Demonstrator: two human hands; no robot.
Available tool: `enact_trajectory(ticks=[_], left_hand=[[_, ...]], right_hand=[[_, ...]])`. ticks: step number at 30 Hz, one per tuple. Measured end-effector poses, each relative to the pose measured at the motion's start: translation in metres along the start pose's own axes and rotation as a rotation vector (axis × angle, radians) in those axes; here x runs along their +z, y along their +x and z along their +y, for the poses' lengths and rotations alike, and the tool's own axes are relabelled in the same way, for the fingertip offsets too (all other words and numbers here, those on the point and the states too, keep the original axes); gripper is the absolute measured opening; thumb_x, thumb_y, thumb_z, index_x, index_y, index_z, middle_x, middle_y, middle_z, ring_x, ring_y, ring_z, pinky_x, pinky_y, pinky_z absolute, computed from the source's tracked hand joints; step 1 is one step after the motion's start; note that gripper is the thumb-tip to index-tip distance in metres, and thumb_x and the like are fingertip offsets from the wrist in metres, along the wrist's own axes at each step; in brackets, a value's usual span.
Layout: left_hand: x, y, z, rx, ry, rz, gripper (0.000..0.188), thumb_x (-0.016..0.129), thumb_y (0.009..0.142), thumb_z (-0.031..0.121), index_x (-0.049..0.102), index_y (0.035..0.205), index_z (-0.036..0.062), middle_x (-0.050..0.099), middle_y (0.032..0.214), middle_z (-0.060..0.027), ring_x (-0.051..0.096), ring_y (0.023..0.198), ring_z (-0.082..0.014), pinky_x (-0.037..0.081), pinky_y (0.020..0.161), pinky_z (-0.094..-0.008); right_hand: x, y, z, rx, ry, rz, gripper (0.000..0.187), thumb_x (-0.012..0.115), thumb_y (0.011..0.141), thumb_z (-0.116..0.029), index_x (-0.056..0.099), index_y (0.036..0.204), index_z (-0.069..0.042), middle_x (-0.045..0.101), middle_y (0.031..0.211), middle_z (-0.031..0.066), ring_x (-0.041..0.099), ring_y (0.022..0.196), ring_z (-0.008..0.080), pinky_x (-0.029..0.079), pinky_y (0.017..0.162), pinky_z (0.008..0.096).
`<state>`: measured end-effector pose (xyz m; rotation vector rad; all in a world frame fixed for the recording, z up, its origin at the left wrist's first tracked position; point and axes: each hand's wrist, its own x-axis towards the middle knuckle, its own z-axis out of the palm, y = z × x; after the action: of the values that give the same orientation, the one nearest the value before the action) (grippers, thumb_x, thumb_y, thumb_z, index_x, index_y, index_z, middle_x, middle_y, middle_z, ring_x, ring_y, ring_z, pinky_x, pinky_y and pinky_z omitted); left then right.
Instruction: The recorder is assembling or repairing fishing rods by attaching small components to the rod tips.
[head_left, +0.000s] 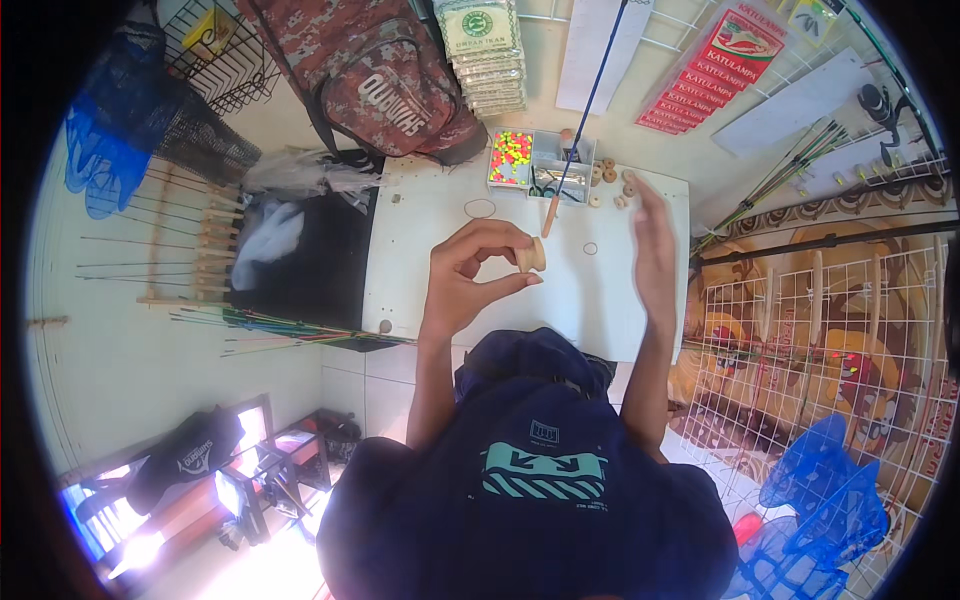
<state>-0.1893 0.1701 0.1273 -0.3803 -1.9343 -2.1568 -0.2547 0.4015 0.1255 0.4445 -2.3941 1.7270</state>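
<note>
Between the thumb and fingers of my left hand is a small pale wooden spool, raised above the white table. My right hand is over the table's right side, smeared by motion, with its fingers stretched out and nothing visible in them. Several small wooden spools sit near the far edge, close to my right fingertips. A thin blue rod with a wooden handle slants down from the top, its handle end just beyond the held spool.
A compartment box at the table's back holds red and yellow beads and small tools. Two thin rings lie on the table, one larger ring at left. A camouflage backpack hangs behind; wire racks and thin rods stand at right.
</note>
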Motion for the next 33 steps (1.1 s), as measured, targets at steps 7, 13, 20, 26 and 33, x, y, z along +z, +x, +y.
enact_trajectory(ticks=[7,13,20,26,33], left_hand=[[0.000,0.000,0.004,0.018,0.003,-0.037,0.041,0.078,0.067,-0.011,0.068,0.105,-0.0003,0.062,0.110,-0.0113,0.063,0.096,-0.0177,0.053,0.079,-0.0296],[-0.005,-0.004,0.002,0.004,0.011,-0.009,0.040,0.078,0.067,-0.011,0.068,0.105,0.0000,0.061,0.110,-0.0112,0.062,0.096,-0.0174,0.054,0.079,-0.0296],[-0.005,-0.003,-0.004,-0.026,0.028,-0.014,0.041,0.078,0.067,-0.012,0.067,0.105,-0.0004,0.060,0.110,-0.0117,0.062,0.097,-0.0183,0.054,0.082,-0.0312],[-0.006,-0.004,-0.006,-0.031,0.008,-0.011,0.039,0.078,0.068,-0.011,0.068,0.105,-0.0008,0.060,0.110,-0.0100,0.063,0.095,-0.0168,0.054,0.080,-0.0291],[-0.004,-0.003,-0.007,-0.002,-0.007,0.010,0.039,0.078,0.069,-0.012,0.066,0.104,-0.0013,0.060,0.109,-0.0101,0.063,0.096,-0.0173,0.055,0.080,-0.0293]], right_hand=[[0.039,-0.008,-0.019,0.140,0.345,-0.615,0.037,0.037,0.105,-0.029,0.055,0.122,-0.001,0.064,0.102,0.0088,0.057,0.093,0.0162,0.043,0.088,0.0310],[0.021,-0.001,-0.029,0.183,0.344,-0.590,0.030,0.048,0.101,-0.025,0.060,0.087,-0.001,0.052,0.071,-0.0031,0.041,0.065,0.0037,0.033,0.058,0.0209],[0.010,-0.002,-0.044,0.232,0.510,-0.391,0.019,0.063,0.093,-0.019,0.066,0.090,-0.001,0.056,0.072,-0.0038,0.040,0.061,-0.0001,0.029,0.054,0.0191],[0.000,-0.005,-0.030,0.251,0.600,-0.202,0.018,0.064,0.093,-0.019,0.065,0.090,-0.002,0.059,0.069,-0.0030,0.036,0.052,-0.0014,0.025,0.047,0.0178],[-0.008,-0.016,-0.017,0.189,0.618,-0.053,0.025,0.065,0.093,-0.024,0.063,0.086,0.000,0.054,0.064,-0.0033,0.032,0.047,-0.0001,0.021,0.043,0.0188]])
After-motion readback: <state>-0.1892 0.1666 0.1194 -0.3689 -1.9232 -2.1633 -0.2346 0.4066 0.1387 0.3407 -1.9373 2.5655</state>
